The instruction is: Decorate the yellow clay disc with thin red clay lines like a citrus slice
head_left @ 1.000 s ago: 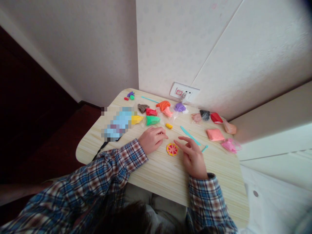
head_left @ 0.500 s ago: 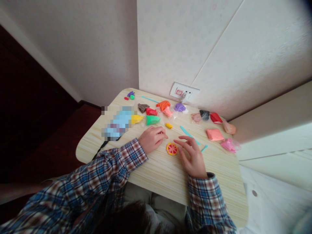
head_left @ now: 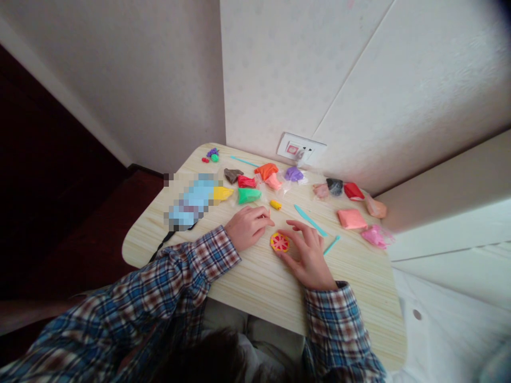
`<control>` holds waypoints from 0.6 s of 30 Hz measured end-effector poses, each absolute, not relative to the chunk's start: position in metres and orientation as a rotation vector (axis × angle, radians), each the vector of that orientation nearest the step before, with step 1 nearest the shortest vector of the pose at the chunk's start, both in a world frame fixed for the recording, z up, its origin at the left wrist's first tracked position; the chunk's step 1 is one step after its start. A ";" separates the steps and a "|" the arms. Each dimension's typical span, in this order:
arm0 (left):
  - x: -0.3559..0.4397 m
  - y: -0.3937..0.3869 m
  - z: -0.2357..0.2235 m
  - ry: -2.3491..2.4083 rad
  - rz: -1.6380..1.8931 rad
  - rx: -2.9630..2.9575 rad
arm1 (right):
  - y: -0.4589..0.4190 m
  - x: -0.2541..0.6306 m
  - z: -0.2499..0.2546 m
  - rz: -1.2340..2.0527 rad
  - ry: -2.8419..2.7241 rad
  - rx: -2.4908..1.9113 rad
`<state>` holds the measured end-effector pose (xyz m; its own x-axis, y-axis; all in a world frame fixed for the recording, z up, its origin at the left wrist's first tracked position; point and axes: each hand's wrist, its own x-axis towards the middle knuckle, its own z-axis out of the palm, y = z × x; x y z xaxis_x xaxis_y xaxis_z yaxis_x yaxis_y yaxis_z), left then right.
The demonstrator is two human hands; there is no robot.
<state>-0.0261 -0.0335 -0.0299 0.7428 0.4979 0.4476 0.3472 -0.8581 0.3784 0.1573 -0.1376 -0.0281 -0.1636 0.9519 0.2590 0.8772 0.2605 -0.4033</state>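
A round clay slice point(head_left: 279, 242) with a yellow rim, red wedges and pink lines lies flat on the table. My right hand point(head_left: 307, 255) curves around it, thumb at its near edge and a finger at its far edge. To its left, my left hand point(head_left: 247, 227) rests with its fingers pinched together; a tiny pinkish bit shows at the tips, too small to name. A yellow clay lump point(head_left: 275, 204) lies just beyond the left fingers. Beside my right hand are a turquoise clay knife point(head_left: 310, 220) and a short turquoise stick tool point(head_left: 331, 245).
On the pale wooden table point(head_left: 247, 276), bags of clay sit along the back: green point(head_left: 249, 196), orange point(head_left: 266, 171), purple point(head_left: 294, 174), salmon point(head_left: 351, 218) and several more. Small clay fruits point(head_left: 213, 154) lie far left, near a blurred blue object point(head_left: 191, 202). A wall socket point(head_left: 301, 149) is behind.
My right hand has moved left and closed its thumb and finger around the edge of the clay slice. My left hand keeps its place.
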 end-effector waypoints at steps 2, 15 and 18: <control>-0.026 -0.033 -0.030 0.662 0.805 2.672 | -0.138 0.157 -0.027 0.231 -2.108 -1.643; -0.029 -0.031 -0.021 1.174 0.992 2.536 | -0.139 0.156 -0.027 0.189 -2.049 -1.670; -0.030 -0.029 -0.020 1.367 0.889 2.474 | -0.139 0.158 -0.029 0.148 -1.974 -1.712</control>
<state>-0.0304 -0.0290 -0.0197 0.3989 0.8175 0.4154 0.7110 -0.5618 0.4229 0.1578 -0.1391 -0.0294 -0.0668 0.9488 0.3088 0.8923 0.1953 -0.4070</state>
